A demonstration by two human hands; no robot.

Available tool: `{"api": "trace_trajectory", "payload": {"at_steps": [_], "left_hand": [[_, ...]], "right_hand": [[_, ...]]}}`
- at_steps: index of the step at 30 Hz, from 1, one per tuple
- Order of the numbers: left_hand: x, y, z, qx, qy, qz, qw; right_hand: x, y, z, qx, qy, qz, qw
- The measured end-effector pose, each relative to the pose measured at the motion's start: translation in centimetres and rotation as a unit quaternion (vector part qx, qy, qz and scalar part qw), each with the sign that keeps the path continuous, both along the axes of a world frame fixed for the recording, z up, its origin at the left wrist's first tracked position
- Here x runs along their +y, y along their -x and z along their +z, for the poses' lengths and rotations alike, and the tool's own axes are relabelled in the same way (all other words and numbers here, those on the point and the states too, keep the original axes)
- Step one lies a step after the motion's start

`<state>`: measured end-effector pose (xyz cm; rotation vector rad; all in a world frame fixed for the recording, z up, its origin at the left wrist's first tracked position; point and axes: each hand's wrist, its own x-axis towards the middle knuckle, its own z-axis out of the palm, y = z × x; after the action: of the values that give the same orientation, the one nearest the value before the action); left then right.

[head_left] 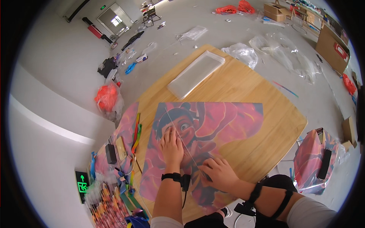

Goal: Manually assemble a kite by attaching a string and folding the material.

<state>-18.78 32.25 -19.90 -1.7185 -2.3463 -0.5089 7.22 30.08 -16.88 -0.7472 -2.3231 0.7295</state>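
Note:
A thin pale rod [185, 144] runs slantwise over a printed fabric sheet [235, 117], which shows a big-eyed cartoon figure among pink and red ribbon shapes. The sheet lies flat on a wooden table. My left hand [171, 146] rests on the fabric just left of the rod, palm down with fingers stretched out. Lower and to the right, my right hand [219, 173] has its fingers bent together at the rod's lower end. Those fingers partly hide what lies beneath them.
On the wooden table [273, 140], a stack of clear plastic sleeves [195, 74] lies beyond the fabric. Coloured ribbons [137, 135], a phone [121, 148] and a black box [110, 154] are at the left. Plastic bags [241, 54] and cardboard boxes [275, 12] litter the floor.

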Motion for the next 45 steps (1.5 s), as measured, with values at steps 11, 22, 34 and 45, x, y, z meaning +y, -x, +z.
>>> {"api": "trace_trajectory", "payload": {"at_steps": [11,22,34,45], "left_hand": [[0.0,0.1,0.0,-0.028,-0.015,0.008,0.999],[0.0,-0.2,0.3,-0.007,-0.031,0.013,0.999],[-0.2,-0.7,0.5,0.0,-0.037,0.031,0.999],[0.3,-0.7,0.0,-0.009,-0.026,0.026,0.999]], "right_hand": [[0.1,-0.7,0.1,-0.021,0.043,0.031,0.998],[-0.1,0.0,0.2,-0.022,0.039,0.032,0.999],[0.4,1.7,0.2,-0.039,0.029,-0.023,0.999],[1.5,2.7,-0.4,-0.016,0.01,-0.075,0.997]]}}
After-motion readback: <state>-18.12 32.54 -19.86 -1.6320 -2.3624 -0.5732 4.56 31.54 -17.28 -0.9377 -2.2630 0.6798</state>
